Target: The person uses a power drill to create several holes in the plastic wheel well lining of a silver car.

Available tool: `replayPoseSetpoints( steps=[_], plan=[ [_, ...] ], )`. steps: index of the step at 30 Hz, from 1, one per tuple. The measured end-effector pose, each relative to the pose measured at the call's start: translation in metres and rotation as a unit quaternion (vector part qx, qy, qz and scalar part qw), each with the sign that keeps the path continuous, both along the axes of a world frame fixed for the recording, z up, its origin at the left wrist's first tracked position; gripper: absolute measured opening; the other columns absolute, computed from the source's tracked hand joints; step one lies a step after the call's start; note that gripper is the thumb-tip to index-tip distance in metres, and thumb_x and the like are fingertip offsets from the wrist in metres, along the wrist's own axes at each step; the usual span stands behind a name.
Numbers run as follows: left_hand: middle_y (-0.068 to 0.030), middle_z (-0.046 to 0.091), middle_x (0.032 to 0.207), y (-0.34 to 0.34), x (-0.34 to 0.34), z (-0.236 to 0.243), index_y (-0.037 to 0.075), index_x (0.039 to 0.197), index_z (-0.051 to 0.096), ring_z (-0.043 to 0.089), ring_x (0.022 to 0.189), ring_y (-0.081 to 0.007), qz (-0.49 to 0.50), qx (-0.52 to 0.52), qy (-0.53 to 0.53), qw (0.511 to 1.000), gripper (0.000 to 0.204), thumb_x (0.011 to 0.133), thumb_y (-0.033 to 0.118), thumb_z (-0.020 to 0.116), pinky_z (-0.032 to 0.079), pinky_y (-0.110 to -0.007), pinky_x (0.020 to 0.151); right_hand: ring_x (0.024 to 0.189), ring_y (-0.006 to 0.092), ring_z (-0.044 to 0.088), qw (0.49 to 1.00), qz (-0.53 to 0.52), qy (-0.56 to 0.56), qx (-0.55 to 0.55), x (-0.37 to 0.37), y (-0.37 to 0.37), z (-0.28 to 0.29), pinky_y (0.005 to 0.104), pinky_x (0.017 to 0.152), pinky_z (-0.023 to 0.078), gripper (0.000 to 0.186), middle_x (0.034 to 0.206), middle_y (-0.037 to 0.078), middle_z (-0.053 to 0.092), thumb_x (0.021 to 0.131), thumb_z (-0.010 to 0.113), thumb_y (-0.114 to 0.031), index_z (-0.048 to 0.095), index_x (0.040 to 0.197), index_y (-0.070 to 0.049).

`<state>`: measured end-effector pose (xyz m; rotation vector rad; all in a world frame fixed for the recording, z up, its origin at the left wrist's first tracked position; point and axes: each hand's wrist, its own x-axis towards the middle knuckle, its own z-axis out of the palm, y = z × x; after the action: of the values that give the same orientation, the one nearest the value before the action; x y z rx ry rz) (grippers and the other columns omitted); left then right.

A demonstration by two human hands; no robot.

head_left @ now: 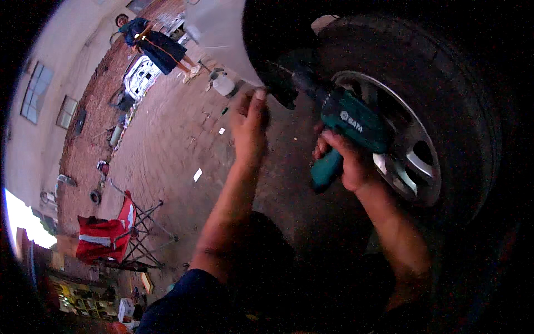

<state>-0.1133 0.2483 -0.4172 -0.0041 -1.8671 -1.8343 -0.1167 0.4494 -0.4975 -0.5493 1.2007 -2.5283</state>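
Note:
My right hand (351, 158) is wrapped round the grip of a dark green cordless drill (360, 121). The drill's black chuck end (307, 82) points up and left, toward the dark lower edge of the wheel arch. Just left of that edge is my left hand (251, 125), with its fingers curled in and its thumb raised, close below the silver car body panel (219, 33). Whatever its fingers hold, if anything, is hidden. Behind the drill stands a car wheel with a black tyre (470, 106) and a silver alloy rim (409, 103).
A person in dark clothes (150, 44) stands on the ground at the far left. Below them are a white container (223, 85) and a white door-like panel (141, 77). A red folding chair (105, 239) stands at the lower left. Paper scraps lie on the brown ground (167, 145).

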Motion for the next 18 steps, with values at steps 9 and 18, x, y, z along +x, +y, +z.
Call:
replayPoseSetpoints(
  steps=[9,18],
  plan=[
    [-0.0078,0.057,0.073,-0.034,-0.079,0.070,0.002,0.091,0.055,0.052,0.067,-0.0243,0.271,-0.448,0.231,0.820,0.057,0.069,0.040,0.092,0.045,-0.036,0.075,0.070,0.0182,0.063,0.996,0.004,-0.030,-0.089,-0.005,0.003,0.038,0.0343,0.065,0.052,0.026,0.079,0.005,0.065,0.087,0.069,-0.026,0.066,0.101,-0.004],
    [-0.0092,0.058,0.073,-0.035,-0.095,0.072,0.003,0.086,0.051,0.054,0.075,-0.0302,0.297,-0.466,0.247,0.796,0.041,0.082,0.030,0.082,0.037,-0.047,0.091,0.068,0.0178,0.062,0.996,-0.002,0.013,-0.093,0.002,-0.003,0.049,0.0359,0.070,0.053,0.026,0.072,0.005,0.060,0.088,0.067,-0.023,0.064,0.103,-0.003]
  ],
)
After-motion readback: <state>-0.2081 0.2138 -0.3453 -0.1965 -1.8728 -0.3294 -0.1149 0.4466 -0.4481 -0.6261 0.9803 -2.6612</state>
